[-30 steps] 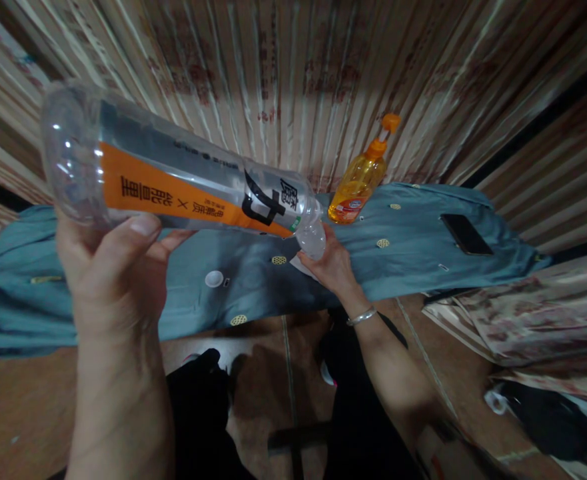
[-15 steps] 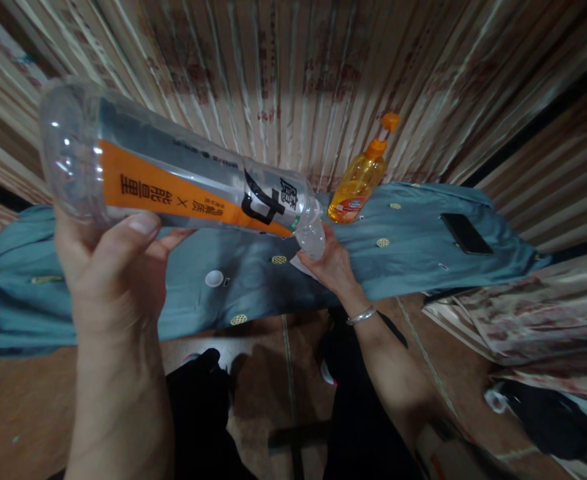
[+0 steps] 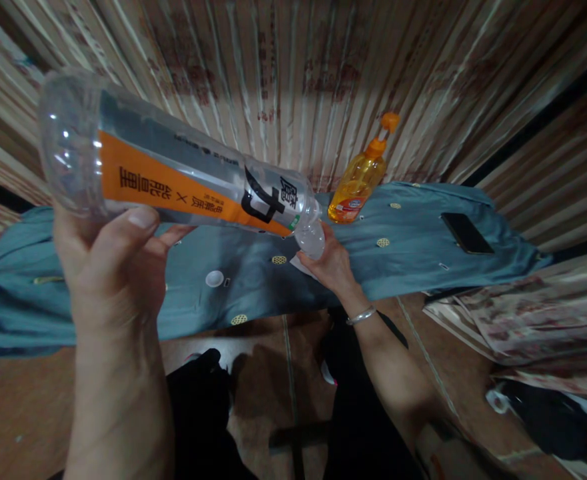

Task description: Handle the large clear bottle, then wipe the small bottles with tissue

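My left hand [image 3: 116,260] is closed round the base end of a large clear plastic bottle [image 3: 183,173] with a grey and orange label. The bottle lies tilted, its neck lower and pointing right. At its mouth is a small clear cup [image 3: 310,240], which my right hand [image 3: 332,260] grips, with the fingers partly hidden behind it. Whether liquid is flowing I cannot tell. A white piece [image 3: 302,268], perhaps paper, shows beneath my right hand. On the cloth below the bottle lies a round white cap [image 3: 214,279].
A blue-green patterned cloth [image 3: 413,260] covers the narrow table. An orange pump bottle [image 3: 349,193] stands behind my right hand, and a black phone [image 3: 466,233] lies to its right. Pleated curtains [image 3: 293,87] hang close behind. At lower right is a dark bundle [image 3: 548,420].
The bottle's base end has risen slightly, so it tips a little more steeply toward the cup. My right hand and the cup stay nearly in place.
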Demonstrator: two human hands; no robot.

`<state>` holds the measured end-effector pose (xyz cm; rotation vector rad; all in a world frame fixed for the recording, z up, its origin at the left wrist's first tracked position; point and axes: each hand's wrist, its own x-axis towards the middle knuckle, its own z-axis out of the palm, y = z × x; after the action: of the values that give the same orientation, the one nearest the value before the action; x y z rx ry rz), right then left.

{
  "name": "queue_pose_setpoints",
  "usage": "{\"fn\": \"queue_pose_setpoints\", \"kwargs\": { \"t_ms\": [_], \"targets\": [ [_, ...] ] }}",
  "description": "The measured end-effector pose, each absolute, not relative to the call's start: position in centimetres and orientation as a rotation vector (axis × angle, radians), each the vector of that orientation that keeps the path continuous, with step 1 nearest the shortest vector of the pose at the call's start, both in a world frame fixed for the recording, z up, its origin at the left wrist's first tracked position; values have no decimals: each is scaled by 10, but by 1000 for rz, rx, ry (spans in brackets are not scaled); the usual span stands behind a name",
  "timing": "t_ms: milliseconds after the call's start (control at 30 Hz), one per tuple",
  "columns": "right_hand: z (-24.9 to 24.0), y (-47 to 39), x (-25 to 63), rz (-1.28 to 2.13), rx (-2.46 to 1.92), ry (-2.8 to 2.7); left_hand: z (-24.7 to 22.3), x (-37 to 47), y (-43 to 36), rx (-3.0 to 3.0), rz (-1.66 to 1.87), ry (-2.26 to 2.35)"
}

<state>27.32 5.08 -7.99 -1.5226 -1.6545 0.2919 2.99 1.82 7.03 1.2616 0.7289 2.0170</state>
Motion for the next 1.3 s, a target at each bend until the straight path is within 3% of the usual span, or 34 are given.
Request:
{"fn": "queue_pose_setpoints", "kwargs": {
  "t_ms": [1300],
  "targets": [
    [-88,52,274,238,-1505,-1688,79,37,14,1302,2000,779]
  ]
}}
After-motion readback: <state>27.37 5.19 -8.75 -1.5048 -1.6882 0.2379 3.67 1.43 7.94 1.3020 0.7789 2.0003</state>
